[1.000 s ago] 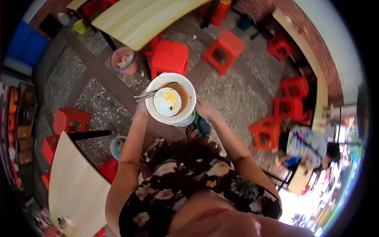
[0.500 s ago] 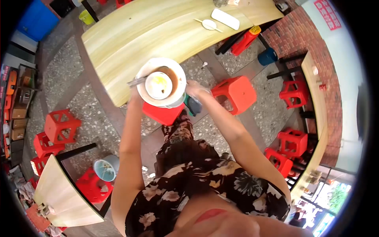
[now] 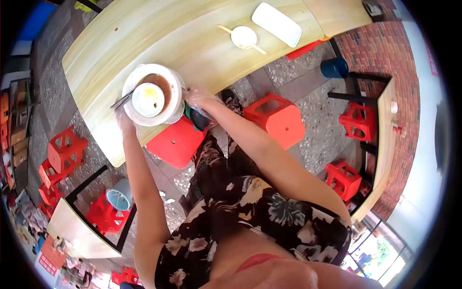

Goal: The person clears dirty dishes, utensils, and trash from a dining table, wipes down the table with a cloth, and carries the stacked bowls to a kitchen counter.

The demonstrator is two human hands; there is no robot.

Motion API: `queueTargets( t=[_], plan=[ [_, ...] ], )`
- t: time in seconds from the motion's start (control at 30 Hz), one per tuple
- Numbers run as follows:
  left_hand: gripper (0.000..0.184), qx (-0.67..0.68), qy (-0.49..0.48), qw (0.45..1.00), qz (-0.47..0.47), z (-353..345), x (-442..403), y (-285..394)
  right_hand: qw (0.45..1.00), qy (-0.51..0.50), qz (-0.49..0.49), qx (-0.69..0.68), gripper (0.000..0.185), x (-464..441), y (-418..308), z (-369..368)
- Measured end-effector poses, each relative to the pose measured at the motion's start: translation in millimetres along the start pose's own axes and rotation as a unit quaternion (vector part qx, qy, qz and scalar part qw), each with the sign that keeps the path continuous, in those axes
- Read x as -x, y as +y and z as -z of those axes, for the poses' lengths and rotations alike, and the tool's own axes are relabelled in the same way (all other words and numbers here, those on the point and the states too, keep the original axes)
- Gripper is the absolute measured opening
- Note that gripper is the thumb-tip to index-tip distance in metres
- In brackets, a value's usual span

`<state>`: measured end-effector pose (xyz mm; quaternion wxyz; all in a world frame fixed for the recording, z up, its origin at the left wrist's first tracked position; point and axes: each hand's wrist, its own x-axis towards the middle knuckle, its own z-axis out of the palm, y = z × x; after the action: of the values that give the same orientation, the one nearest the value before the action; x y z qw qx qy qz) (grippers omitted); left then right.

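A large white bowl (image 3: 131,82) with brown liquid in it is over the near left end of the wooden table. It seems stacked on another pale bowl or container; I cannot tell whether it rests on the table. Inside it sits a small white bowl (image 3: 140,108) with something yellow. Chopsticks (image 3: 121,101) stick out at the left rim. My left hand (image 3: 126,124) grips the left side, its fingers partly hidden. In a clear plastic glove, my right hand (image 3: 197,98) closes on the right edge. Just below it shows a dark and green thing (image 3: 198,119), too unclear to name.
On the wooden table (image 3: 159,29) are a white bowl (image 3: 244,36) with chopsticks across it and a white rectangular tray (image 3: 276,24). Red stools (image 3: 178,139) stand at the table's near side and around the room. A bucket (image 3: 120,196) is at lower left, a blue bin (image 3: 334,68) at right.
Both hands have carried the stacked bowls leftward, farther over the table end. My view has shifted and come closer to the table, and a leg now shows beyond my right wrist.
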<state>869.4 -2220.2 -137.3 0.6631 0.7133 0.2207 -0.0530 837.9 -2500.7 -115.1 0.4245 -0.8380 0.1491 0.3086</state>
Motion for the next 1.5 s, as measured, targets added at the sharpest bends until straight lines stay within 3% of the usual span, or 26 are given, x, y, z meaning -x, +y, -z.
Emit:
queueTargets(
  t=[0.03, 0.1, 0.13, 0.17, 0.23, 0.27, 0.3, 0.37, 0.5, 0.57, 0.6, 0.63, 0.67, 0.73, 0.77, 0.87, 0.93, 0.97, 1.03, 1.1, 1.17, 1.23, 1.27, 1.37, 1.43, 1.5],
  plan=[
    [0.036, -0.175, 0.053, 0.982, -0.051, 11.3, 16.4, -8.0, 1.000, -0.013, 0.000, 0.002, 0.039, 6.5, 3.8, 18.3],
    [0.037, -0.174, 0.170, 0.969, 0.041, -7.0, 94.0, -33.5, 0.995, 0.034, 0.081, -0.042, 0.040, 18.4, 17.8, 64.8],
    [0.040, -0.206, 0.088, 0.975, 0.001, -43.1, 148.0, -19.9, 0.994, -0.004, 0.077, -0.081, 0.040, 37.7, 22.5, 102.1],
    [0.040, -0.104, 0.009, 0.994, 0.034, -86.2, 177.4, -17.2, 0.989, -0.043, 0.071, -0.121, 0.040, 54.9, 35.3, 142.8],
    [0.024, -0.369, -0.182, 0.879, -0.241, -188.9, 195.6, 21.2, 0.979, 0.012, 0.049, -0.195, 0.027, 65.4, 110.3, 192.2],
    [0.017, -0.347, -0.202, 0.863, -0.307, -241.1, 178.0, 57.9, 0.977, 0.056, -0.011, -0.206, 0.022, 73.6, 126.2, 230.8],
    [0.017, -0.433, -0.183, 0.795, -0.383, -280.8, 155.8, 68.9, 0.968, 0.124, -0.053, -0.211, 0.024, 76.9, 143.3, 262.7],
    [0.025, -0.439, -0.170, 0.756, -0.455, -347.7, 94.5, 86.1, 0.951, 0.226, -0.159, -0.134, 0.050, 53.1, 196.9, 322.7],
    [0.028, -0.498, -0.215, 0.663, -0.516, -417.1, 18.3, 76.3, 0.945, 0.198, -0.259, 0.023, 0.083, -19.8, 239.2, 401.6],
    [0.029, -0.516, -0.243, 0.647, -0.506, -424.5, 7.5, 74.6, 0.968, 0.215, -0.131, -0.006, 0.080, -45.4, 239.1, 399.4],
    [0.028, -0.534, -0.258, 0.633, -0.497, -424.1, 4.4, 79.0, 0.977, 0.121, -0.175, -0.012, 0.076, -63.1, 241.0, 403.6],
    [0.024, -0.550, -0.218, 0.631, -0.501, -421.4, 13.3, 88.2, 0.969, 0.089, -0.144, -0.182, 0.061, -92.0, 283.9, 398.5],
    [0.020, -0.559, -0.186, 0.625, -0.513, -415.5, 29.9, 96.5, 0.953, 0.064, -0.205, -0.215, 0.053, -87.4, 265.2, 395.3],
    [0.021, -0.420, -0.129, 0.705, -0.557, -396.0, 56.2, 79.4, 0.917, 0.083, -0.275, -0.278, 0.034, -69.8, 223.5, 392.1],
    [0.022, -0.374, -0.196, 0.799, -0.427, -373.5, 85.5, 91.3, 0.919, 0.080, -0.274, -0.273, 0.034, -58.1, 211.6, 384.5],
    [0.021, -0.368, -0.203, 0.876, -0.237, -291.7, 146.3, 70.7, 0.919, 0.174, -0.124, -0.330, 0.034, -43.6, 202.1, 378.5],
    [0.028, -0.358, -0.113, 0.923, -0.082, -213.6, 184.7, 26.7, 0.934, 0.158, -0.108, -0.301, 0.035, -22.2, 184.1, 362.7],
    [0.022, -0.319, 0.030, 0.944, 0.080, -178.7, 203.5, -26.1, 0.946, 0.145, -0.091, -0.276, 0.035, -10.0, 172.1, 346.2],
    [0.026, -0.567, 0.051, 0.813, 0.122, -88.0, 207.8, -43.4, 0.952, 0.130, -0.078, -0.267, 0.036, 9.1, 137.7, 293.3],
    [0.033, -0.279, 0.189, 0.886, 0.317, -57.5, 165.2, 36.6, 0.924, 0.020, -0.105, -0.368, 0.030, 25.7, 84.3, 235.0],
    [0.034, -0.161, 0.333, 0.926, 0.076, -37.3, 113.9, 40.5, 0.939, 0.033, -0.119, -0.322, 0.030, -18.9, 116.2, 163.9],
    [0.037, -0.193, 0.245, 0.946, 0.084, -7.7, 55.3, 49.1, 0.942, 0.031, -0.088, -0.322, 0.033, -22.0, 59.1, 132.9],
    [0.038, -0.169, 0.195, 0.965, 0.037, -1.7, 32.2, 54.5, 0.916, -0.050, -0.137, -0.373, 0.038, -35.2, 56.6, 124.4],
    [0.040, -0.173, 0.065, 0.983, 0.005, 8.3, -27.3, 52.1, 0.995, 0.045, -0.049, -0.078, 0.043, -32.9, 28.7, 124.9],
    [0.041, -0.201, -0.005, 0.979, 0.016, 9.4, -50.2, 55.1, 0.983, 0.128, -0.126, -0.024, 0.055, -12.4, -0.3, 161.0],
    [0.040, -0.228, -0.086, 0.969, 0.032, 3.2, -56.6, 60.5, 0.969, 0.205, -0.077, 0.115, 0.058, -5.4, 0.3, 214.7]
  ],
)
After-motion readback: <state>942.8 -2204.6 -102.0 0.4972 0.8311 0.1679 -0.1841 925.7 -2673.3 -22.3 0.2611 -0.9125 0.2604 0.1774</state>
